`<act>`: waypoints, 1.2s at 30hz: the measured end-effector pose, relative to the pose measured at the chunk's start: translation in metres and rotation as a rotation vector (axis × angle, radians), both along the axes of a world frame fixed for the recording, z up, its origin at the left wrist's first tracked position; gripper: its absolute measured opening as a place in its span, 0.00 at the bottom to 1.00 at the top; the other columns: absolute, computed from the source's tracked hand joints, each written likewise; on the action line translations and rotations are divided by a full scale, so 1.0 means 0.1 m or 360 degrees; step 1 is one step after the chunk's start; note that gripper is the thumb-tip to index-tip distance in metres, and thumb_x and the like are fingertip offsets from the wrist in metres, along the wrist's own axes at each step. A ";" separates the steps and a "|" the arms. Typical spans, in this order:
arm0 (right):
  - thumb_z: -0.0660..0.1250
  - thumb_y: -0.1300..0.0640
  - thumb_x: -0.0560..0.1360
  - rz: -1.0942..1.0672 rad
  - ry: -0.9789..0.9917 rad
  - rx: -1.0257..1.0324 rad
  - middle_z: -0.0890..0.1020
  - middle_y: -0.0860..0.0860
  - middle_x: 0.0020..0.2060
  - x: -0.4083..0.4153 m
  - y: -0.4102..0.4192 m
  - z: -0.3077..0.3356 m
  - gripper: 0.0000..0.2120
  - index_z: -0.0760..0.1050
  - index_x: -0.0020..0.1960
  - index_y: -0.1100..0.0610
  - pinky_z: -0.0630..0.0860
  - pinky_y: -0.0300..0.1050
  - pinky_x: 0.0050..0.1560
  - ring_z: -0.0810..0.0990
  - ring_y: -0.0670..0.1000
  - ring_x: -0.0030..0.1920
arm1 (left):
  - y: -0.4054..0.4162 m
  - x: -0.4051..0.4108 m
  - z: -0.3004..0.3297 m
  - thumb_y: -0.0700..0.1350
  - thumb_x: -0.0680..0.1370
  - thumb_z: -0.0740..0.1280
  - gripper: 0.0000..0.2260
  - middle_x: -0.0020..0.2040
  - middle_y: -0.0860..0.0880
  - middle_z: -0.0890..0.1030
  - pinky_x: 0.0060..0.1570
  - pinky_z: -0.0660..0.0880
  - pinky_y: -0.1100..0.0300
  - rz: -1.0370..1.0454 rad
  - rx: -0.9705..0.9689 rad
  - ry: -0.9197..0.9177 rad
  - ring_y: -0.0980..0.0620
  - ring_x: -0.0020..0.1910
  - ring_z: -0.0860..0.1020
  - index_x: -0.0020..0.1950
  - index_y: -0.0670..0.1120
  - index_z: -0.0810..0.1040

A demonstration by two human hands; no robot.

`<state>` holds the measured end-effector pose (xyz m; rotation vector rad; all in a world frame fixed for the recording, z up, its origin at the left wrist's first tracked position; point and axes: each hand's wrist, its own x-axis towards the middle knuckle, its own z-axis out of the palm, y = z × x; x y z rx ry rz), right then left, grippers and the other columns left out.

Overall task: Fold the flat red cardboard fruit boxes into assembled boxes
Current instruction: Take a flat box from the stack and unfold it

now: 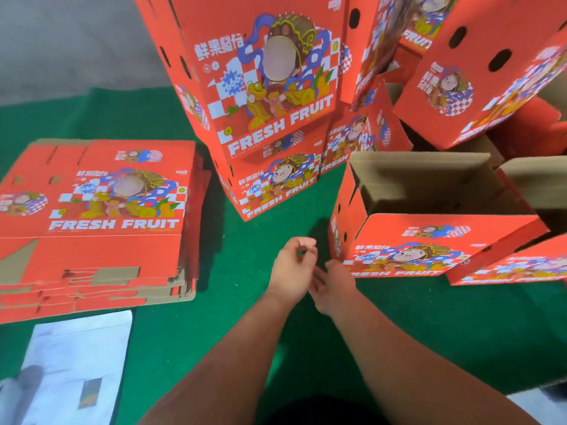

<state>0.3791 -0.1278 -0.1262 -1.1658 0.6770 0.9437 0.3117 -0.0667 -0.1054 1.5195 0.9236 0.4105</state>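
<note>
Left hand (294, 268) and right hand (333, 286) met at frame centre, fingers loosely curled, nothing gripped. Open box (429, 228) parked right; flat stack (92, 216) kept within reach, left.

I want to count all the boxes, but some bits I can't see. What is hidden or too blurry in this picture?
- Head view: the open box hides its own floor behind its near wall.
- The flat stack runs off the left edge; lower sheets show only edges.
- Boxes at the right edge are cut off.
- Right hand: fingers partly behind the left hand.
- White sheet: print too blurred.
</note>
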 end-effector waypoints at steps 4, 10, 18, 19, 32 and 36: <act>0.58 0.56 0.86 0.0318 -0.0055 0.0230 0.83 0.62 0.61 -0.28 0.42 0.28 0.11 0.73 0.65 0.58 0.80 0.53 0.61 0.84 0.60 0.57 | 0.29 -0.47 0.20 0.39 0.81 0.66 0.09 0.55 0.55 0.82 0.65 0.74 0.55 0.0232 0.0292 0.0060 0.52 0.58 0.80 0.54 0.54 0.79; 0.60 0.53 0.86 0.0895 -0.0243 0.0220 0.82 0.55 0.57 -0.73 0.82 0.59 0.14 0.72 0.70 0.54 0.79 0.47 0.56 0.84 0.55 0.53 | 1.02 -1.23 0.32 0.47 0.80 0.64 0.24 0.85 0.42 0.50 0.81 0.43 0.42 0.0126 0.0975 0.1488 0.35 0.83 0.48 0.76 0.57 0.72; 0.61 0.56 0.85 0.1197 -0.0440 0.0047 0.80 0.52 0.55 -0.99 1.13 0.78 0.06 0.74 0.61 0.51 0.77 0.41 0.43 0.82 0.55 0.59 | 1.01 -1.41 0.12 0.37 0.81 0.65 0.27 0.84 0.44 0.52 0.76 0.63 0.46 -0.0372 0.1528 0.1636 0.37 0.75 0.65 0.78 0.52 0.66; 0.61 0.56 0.85 0.1233 -0.0461 0.0012 0.80 0.53 0.55 -1.01 1.16 0.80 0.04 0.74 0.56 0.50 0.77 0.42 0.43 0.82 0.56 0.60 | 1.03 -1.46 0.11 0.37 0.81 0.65 0.27 0.84 0.43 0.53 0.74 0.64 0.47 -0.0384 0.1576 0.1609 0.38 0.74 0.66 0.79 0.52 0.64; 0.62 0.64 0.82 0.1246 -0.0412 0.0085 0.88 0.54 0.47 -0.79 1.18 0.69 0.12 0.84 0.55 0.56 0.82 0.45 0.38 0.87 0.52 0.42 | 0.77 -1.76 0.43 0.43 0.81 0.72 0.09 0.62 0.49 0.84 0.58 0.78 0.47 -0.0178 0.1483 0.0301 0.45 0.59 0.82 0.60 0.45 0.84; 0.63 0.62 0.84 0.1131 -0.0674 -0.0211 0.87 0.52 0.43 -0.55 1.04 0.65 0.10 0.81 0.52 0.51 0.85 0.49 0.40 0.87 0.53 0.45 | 0.97 -2.49 0.40 0.50 0.76 0.68 0.15 0.71 0.43 0.78 0.67 0.69 0.43 0.0894 0.1568 0.0727 0.38 0.68 0.75 0.61 0.48 0.83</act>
